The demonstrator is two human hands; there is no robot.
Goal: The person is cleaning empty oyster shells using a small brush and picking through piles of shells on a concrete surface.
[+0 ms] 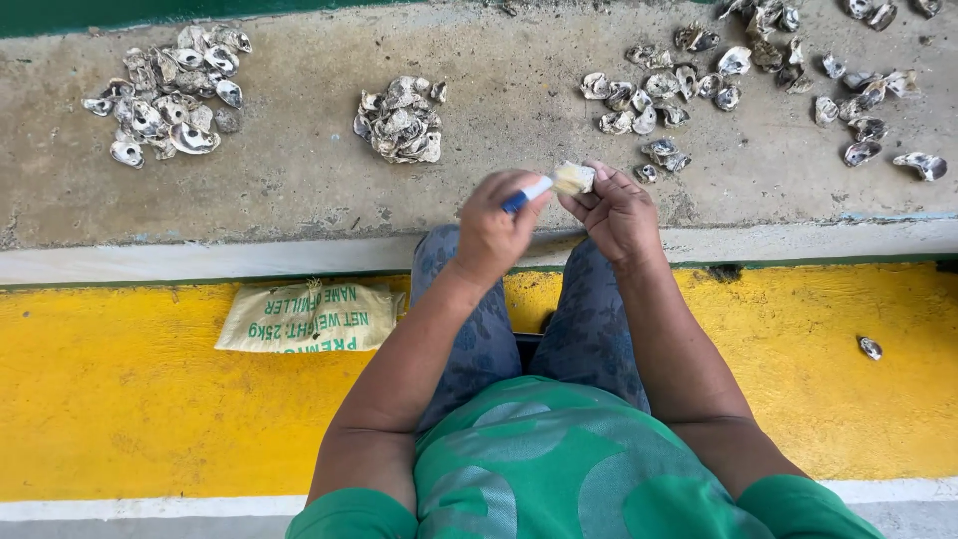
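Note:
My left hand (pixel 491 228) grips a small brush with a blue and white handle (pixel 527 194). Its bristle end rests against a pale shell (pixel 575 178) pinched in the fingers of my right hand (pixel 619 212). Both hands are raised above my knees, over the edge of a concrete slab (pixel 299 170). Three groups of oyster shells lie on the slab: a pile at the far left (pixel 170 95), a tight heap in the middle (pixel 401 120), and a loose scatter at the right (pixel 758 80).
A folded tan sack (pixel 311 317) lies on the yellow painted floor (pixel 120 389) left of my legs. One stray shell (pixel 871 347) sits on the yellow floor at the right. A green wall edge runs along the top left.

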